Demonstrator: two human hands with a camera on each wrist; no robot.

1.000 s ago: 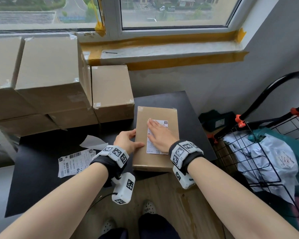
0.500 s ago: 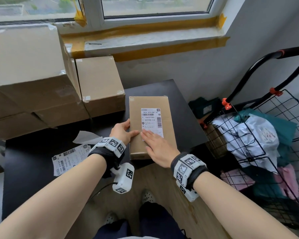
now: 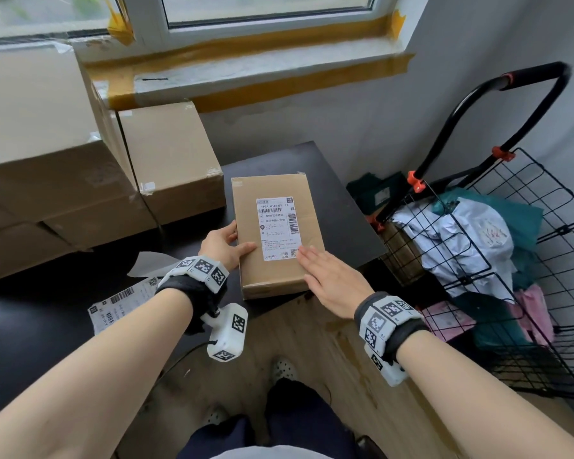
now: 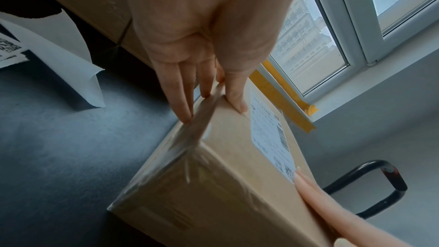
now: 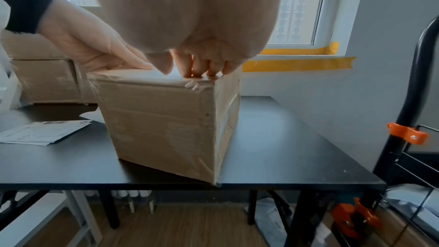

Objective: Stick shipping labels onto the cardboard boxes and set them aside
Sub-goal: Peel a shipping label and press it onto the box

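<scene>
Right hand (image 3: 332,282): flat, fingers (image 3: 307,256) straight and together, resting on the near right part of the box top, fingertips touching the lower right corner of the shipping label (image 3: 279,228); grips nothing. Left hand (image 3: 224,248): on the left edge of the same box, thumb lying over the top face, the other fingers (image 4: 184,91) straight down against the left side wall, so the edge is pinched between thumb and fingers. Cardboard box (image 3: 275,233): small, brown, sealed with clear tape, standing on the near right part of the black desk (image 3: 345,220), its near end at the desk's front edge; in the right-wrist view its near corner reaches that edge. Shipping label: white, with barcodes and print, stuck flat on the box top, about centred. Loose labels (image 3: 120,303): printed sheets lying on the desk to the left of the left wrist, with a curled white backing paper (image 3: 151,263) just beyond them. Larger cardboard boxes (image 3: 169,160): stacked at the rear left of the desk, below the window sill. Wire cart (image 3: 511,260): black, with a curved handle, orange clips and soft parcels inside, beside the desk on the right
</scene>
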